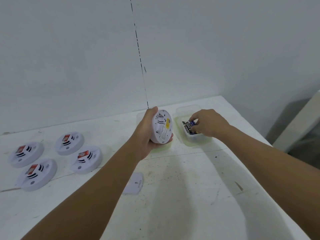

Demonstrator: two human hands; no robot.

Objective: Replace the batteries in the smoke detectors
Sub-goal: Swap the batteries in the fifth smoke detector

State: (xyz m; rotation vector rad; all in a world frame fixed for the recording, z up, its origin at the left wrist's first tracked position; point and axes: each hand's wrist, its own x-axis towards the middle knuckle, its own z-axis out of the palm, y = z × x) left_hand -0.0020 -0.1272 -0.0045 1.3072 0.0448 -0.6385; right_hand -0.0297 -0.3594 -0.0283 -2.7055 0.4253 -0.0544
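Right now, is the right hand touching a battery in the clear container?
Touching. In the head view, the right hand pinches a blue battery with its fingertips, just above the others in the clear container.

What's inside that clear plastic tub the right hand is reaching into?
Batteries, dark with some blue, piled in the clear tub. The right hand pinches one. The hand covers part of the pile, so their number cannot be told.

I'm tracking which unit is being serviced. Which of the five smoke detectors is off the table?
The smoke detector gripped in the left hand, back side showing. The other four lie flat on the table at left.
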